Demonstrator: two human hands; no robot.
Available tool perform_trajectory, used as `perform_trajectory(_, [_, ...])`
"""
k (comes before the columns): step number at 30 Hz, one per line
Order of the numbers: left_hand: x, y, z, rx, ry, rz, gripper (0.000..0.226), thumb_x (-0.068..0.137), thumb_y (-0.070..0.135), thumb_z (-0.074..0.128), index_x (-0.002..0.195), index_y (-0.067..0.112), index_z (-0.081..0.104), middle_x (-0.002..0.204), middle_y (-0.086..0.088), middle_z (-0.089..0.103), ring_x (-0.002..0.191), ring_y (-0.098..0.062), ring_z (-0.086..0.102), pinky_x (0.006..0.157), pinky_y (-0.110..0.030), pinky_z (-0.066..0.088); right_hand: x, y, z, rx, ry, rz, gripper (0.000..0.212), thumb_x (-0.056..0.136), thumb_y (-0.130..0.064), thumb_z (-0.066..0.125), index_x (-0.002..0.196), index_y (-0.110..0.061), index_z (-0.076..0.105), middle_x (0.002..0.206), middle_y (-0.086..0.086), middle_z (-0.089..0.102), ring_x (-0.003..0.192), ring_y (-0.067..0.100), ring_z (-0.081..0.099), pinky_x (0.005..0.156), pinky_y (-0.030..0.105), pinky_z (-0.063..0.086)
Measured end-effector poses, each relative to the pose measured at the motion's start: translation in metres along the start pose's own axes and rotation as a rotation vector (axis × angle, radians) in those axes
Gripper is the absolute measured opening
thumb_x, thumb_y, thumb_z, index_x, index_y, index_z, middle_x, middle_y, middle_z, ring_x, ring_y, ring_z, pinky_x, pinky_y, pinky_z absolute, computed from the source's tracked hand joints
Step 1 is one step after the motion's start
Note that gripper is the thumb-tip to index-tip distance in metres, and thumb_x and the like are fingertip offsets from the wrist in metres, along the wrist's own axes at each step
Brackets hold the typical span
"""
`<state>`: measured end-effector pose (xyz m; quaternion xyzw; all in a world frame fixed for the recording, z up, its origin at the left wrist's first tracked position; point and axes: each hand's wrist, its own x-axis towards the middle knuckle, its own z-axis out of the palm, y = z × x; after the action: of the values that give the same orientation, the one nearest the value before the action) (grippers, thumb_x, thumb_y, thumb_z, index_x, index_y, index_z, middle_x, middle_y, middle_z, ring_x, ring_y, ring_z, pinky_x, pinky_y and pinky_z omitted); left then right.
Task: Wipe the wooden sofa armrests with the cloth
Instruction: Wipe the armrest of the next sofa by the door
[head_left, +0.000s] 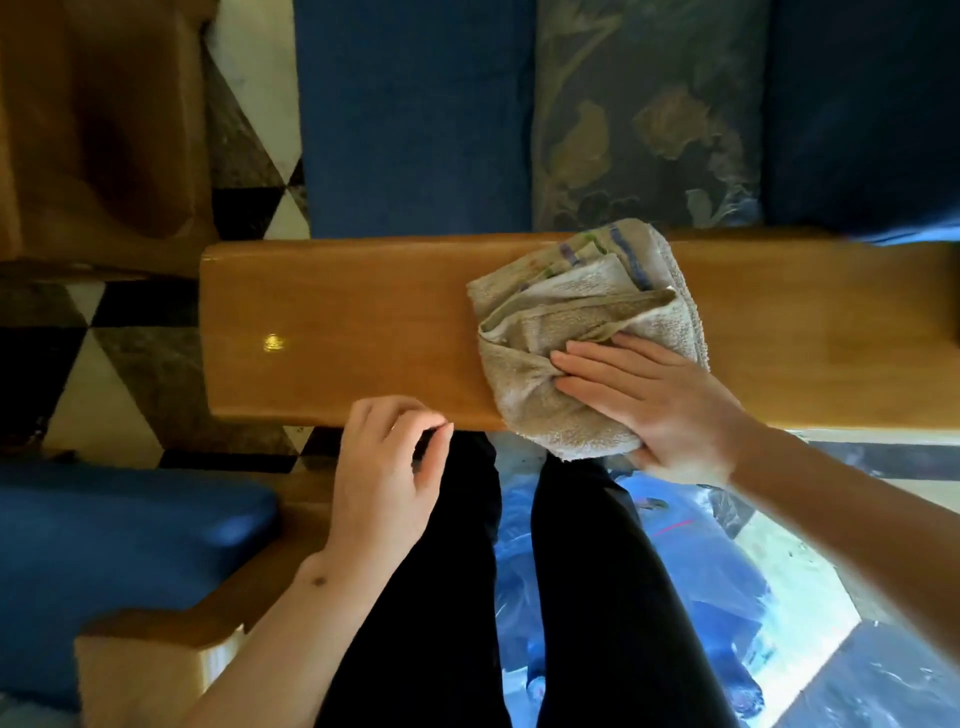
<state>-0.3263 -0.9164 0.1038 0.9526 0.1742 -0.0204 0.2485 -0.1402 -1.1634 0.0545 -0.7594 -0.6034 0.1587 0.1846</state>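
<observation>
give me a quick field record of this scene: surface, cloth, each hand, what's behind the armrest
surface: wooden armrest, glossy, runs across the view
cloth: beige towel, crumpled, lying on the armrest, overhanging its near edge
right hand: palm down, pressing on the cloth
left hand: loosely curled at the armrest's near edge, holds nothing
behind: blue cushion and floral cushion

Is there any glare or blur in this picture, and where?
Head view: a small bright glare spot sits on the glossy wooden armrest, left of the cloth; the armrest's far right end and the right forearm look motion-blurred; the frame's edges bend from the wide lens.
</observation>
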Motion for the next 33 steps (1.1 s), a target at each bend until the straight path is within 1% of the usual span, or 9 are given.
perform_trajectory(6, [0.046, 0.078, 0.041, -0.030, -0.044, 0.114, 0.013, 0.097, 0.014, 0.064, 0.102, 0.007, 0.075, 0.099, -0.006, 0.069, 0.096, -0.022, 0.055, 0.079, -0.037, 0.052, -0.108, 0.049, -0.027, -0.076, -0.023, 0.101, 0.083, 0.072, -0.010, 0.076, 0.150, -0.011, 0.048, 0.162, 0.008, 0.040, 0.153, 0.022, 0.033, 0.129, 0.041, 0.017])
perform_trajectory(10, [0.066, 0.116, 0.058, -0.003, -0.133, 0.183, 0.032, 0.099, 0.016, 0.045, 0.118, 0.008, 0.070, 0.111, -0.008, 0.069, 0.106, -0.024, 0.057, 0.088, -0.037, 0.050, -0.162, 0.072, -0.038, -0.085, -0.038, 0.134, 0.072, 0.084, -0.018, 0.054, 0.154, -0.014, 0.040, 0.166, 0.003, 0.032, 0.156, 0.017, 0.025, 0.129, 0.041, 0.015])
perform_trajectory(13, [0.073, 0.136, 0.070, 0.051, -0.209, 0.174, 0.032, 0.092, 0.014, 0.053, 0.121, 0.009, 0.065, 0.117, -0.009, 0.063, 0.110, -0.024, 0.054, 0.089, -0.035, 0.051, -0.194, 0.081, -0.039, -0.074, -0.016, 0.226, 0.072, 0.085, -0.018, 0.047, 0.156, -0.015, 0.037, 0.171, -0.002, 0.023, 0.157, 0.019, 0.024, 0.129, 0.043, 0.016])
perform_trajectory(16, [0.072, 0.143, 0.076, 0.086, -0.224, 0.147, 0.031, 0.088, 0.013, 0.060, 0.118, 0.008, 0.063, 0.115, -0.010, 0.060, 0.108, -0.023, 0.051, 0.086, -0.031, 0.049, -0.199, 0.062, -0.025, -0.052, 0.130, 0.417, 0.066, 0.086, -0.025, 0.048, 0.151, -0.015, 0.041, 0.165, 0.004, 0.035, 0.153, 0.024, 0.032, 0.123, 0.054, 0.028])
perform_trajectory(19, [0.065, 0.140, 0.074, 0.178, -0.255, 0.139, 0.042, 0.086, 0.019, 0.065, 0.127, 0.011, 0.058, 0.121, -0.012, 0.056, 0.110, -0.028, 0.050, 0.089, -0.037, 0.048, -0.173, 0.021, -0.004, 0.015, 0.347, 0.700, 0.060, 0.089, -0.040, 0.048, 0.142, -0.011, 0.049, 0.158, 0.012, 0.043, 0.151, 0.027, 0.034, 0.120, 0.059, 0.030])
perform_trajectory(22, [0.059, 0.122, 0.067, 0.227, -0.250, 0.071, 0.051, 0.085, 0.028, 0.070, 0.132, 0.016, 0.054, 0.126, -0.012, 0.053, 0.115, -0.030, 0.047, 0.092, -0.043, 0.048, -0.118, -0.018, 0.016, 0.106, 0.549, 1.014, 0.070, 0.080, -0.027, 0.049, 0.147, -0.007, 0.047, 0.164, 0.012, 0.036, 0.155, 0.030, 0.026, 0.127, 0.053, 0.016])
perform_trajectory(25, [0.055, 0.092, 0.055, 0.221, -0.202, -0.001, 0.051, 0.087, 0.035, 0.066, 0.134, 0.021, 0.053, 0.126, -0.011, 0.051, 0.115, -0.029, 0.045, 0.095, -0.042, 0.047, -0.045, -0.044, 0.025, 0.148, 0.667, 1.288, 0.074, 0.085, -0.028, 0.048, 0.156, -0.010, 0.037, 0.169, 0.009, 0.028, 0.158, 0.026, 0.017, 0.129, 0.041, 0.003])
perform_trajectory(27, [0.053, 0.066, 0.042, 0.221, -0.153, -0.059, 0.048, 0.089, 0.035, 0.063, 0.134, 0.021, 0.054, 0.125, -0.011, 0.051, 0.114, -0.029, 0.045, 0.095, -0.042, 0.047, 0.008, -0.057, 0.027, 0.177, 0.706, 1.431, 0.076, 0.087, -0.030, 0.045, 0.159, -0.012, 0.031, 0.170, 0.009, 0.023, 0.159, 0.025, 0.014, 0.128, 0.043, 0.001])
perform_trajectory(33, [0.039, -0.043, -0.015, 0.217, -0.048, -0.364, 0.048, 0.090, 0.034, 0.061, 0.136, 0.022, 0.052, 0.127, -0.009, 0.049, 0.116, -0.029, 0.045, 0.098, -0.045, 0.045, 0.145, -0.116, 0.047, 0.190, 0.594, 1.424, 0.072, 0.097, -0.027, 0.047, 0.163, -0.014, 0.020, 0.173, 0.007, 0.013, 0.160, 0.023, 0.006, 0.127, 0.045, -0.001])
